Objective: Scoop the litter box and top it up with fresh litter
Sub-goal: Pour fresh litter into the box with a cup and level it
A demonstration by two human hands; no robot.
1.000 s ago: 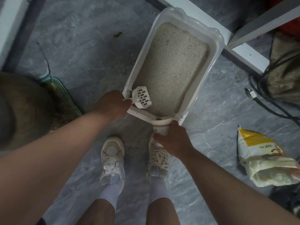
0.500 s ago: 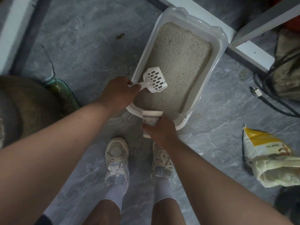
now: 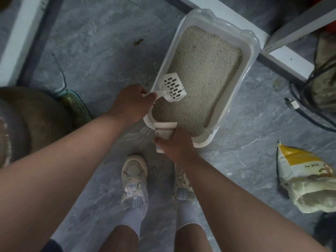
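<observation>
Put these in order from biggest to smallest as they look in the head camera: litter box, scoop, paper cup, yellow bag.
1. litter box
2. yellow bag, partly cut off by the picture's edge
3. scoop and paper cup look about alike; the cup is partly hidden.

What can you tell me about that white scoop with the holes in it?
The scoop looks like white plastic, with a short handle and a shovel-shaped head with raised sides, pierced by rows of oblong slots. It looks empty. The left hand grips its handle, holding the head tilted over the near left part of the litter box.

One litter box (image 3: 252, 57), one scoop (image 3: 173, 87), one cup (image 3: 164, 131), one bag (image 3: 305, 177), two shoes (image 3: 134, 180)
</observation>
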